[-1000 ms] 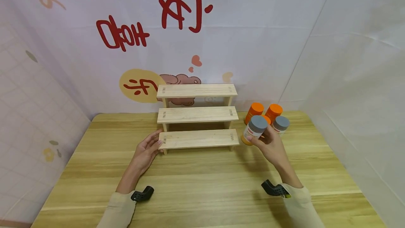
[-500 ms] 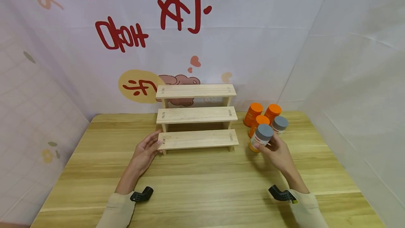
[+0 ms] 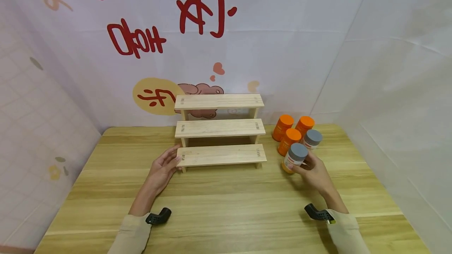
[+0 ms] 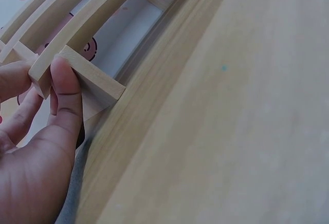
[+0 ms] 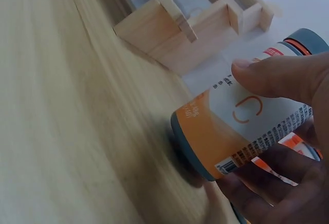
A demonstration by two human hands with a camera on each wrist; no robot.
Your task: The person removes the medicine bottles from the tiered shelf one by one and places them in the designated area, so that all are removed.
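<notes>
We hold a bottle (image 3: 294, 158) in our right hand (image 3: 314, 172), to the right of the rack (image 3: 220, 128) and just in front of the other bottles. It is a round tube shape. It leans: its grey cap (image 3: 298, 151) points up and a bit toward us, and its bottom sits low by the table (image 3: 226, 199). We cannot tell if the bottom touches the wood. From the wrist, our thumb (image 5: 277, 77) lies across the white and orange label and our other fingers (image 5: 267, 183) curl under it, so the bottle (image 5: 241, 126) is gripped tight. The label looks smooth and shiny.

Behind it stand three orange bottles (image 3: 290, 130) with orange caps and one more grey-capped bottle (image 3: 312, 138), all close together.

Our left hand (image 3: 161, 169) is at the left end of the rack's lowest step. From the wrist, the thumb (image 4: 66, 93) presses on the end of the pale board (image 4: 77, 75) and the fingers (image 4: 13, 80) go behind it, pinching the corner.

The rack is light, bare wood with three flat steps, each one higher going back. The table is yellow-brown wood with long stripes.
</notes>
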